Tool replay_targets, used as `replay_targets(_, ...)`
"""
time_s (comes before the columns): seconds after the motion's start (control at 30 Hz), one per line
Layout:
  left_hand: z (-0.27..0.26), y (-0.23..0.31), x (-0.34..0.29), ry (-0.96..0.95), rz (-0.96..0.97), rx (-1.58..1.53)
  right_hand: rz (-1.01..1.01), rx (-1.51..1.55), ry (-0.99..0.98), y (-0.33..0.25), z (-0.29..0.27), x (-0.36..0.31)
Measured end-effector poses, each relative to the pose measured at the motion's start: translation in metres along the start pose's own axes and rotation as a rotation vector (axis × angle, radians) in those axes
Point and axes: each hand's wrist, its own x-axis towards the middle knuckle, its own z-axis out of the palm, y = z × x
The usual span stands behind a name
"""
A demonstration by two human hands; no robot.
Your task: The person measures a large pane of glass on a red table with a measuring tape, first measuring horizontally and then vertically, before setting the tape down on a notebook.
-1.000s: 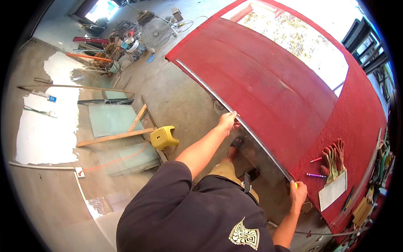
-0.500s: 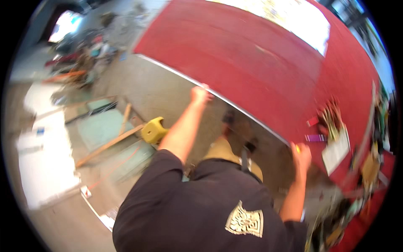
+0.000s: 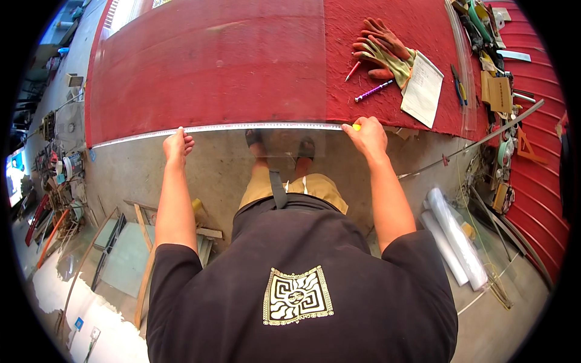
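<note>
A tape measure's white blade (image 3: 260, 126) stretches along the near edge of the red-covered table (image 3: 411, 18). My right hand (image 3: 370, 140) grips its yellow case (image 3: 356, 127) at the blade's right end. Farther left, my left hand (image 3: 177, 147) pinches the blade between thumb and fingers, and the white strip runs on past it towards the table's left corner. A clear pane (image 3: 230, 66), seemingly glass, lies on the red cover beneath the blade, its right edge short of my right hand. Part of the pane appears to overhang the near edge.
On the table's right lie work gloves (image 3: 381, 51), a notepad (image 3: 422, 89), a purple pen (image 3: 374, 91), a red pen (image 3: 353, 71) and pliers (image 3: 458, 86). Wrapped rolls (image 3: 457, 239) rest on the floor at right. Glass sheets (image 3: 129, 257) and wooden strips lie at lower left.
My view has swung round, so the table edge now runs nearly level across it. Both hands keep their hold on the tape measure, and the picture is sharper.
</note>
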Motion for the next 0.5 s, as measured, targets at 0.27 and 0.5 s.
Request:
replay_targets(0.27, -0.001, 0.003, -0.004, -0.005, 0.001, 0.012, 0.039, 0.008, -0.057, 0.002, -0.001, 0.005)
replay_targets(0.5, -0.001, 0.005, -0.005, -0.002, -0.014, 0.026, 0.017, -0.009, -0.103, 0.005, -0.004, 0.013)
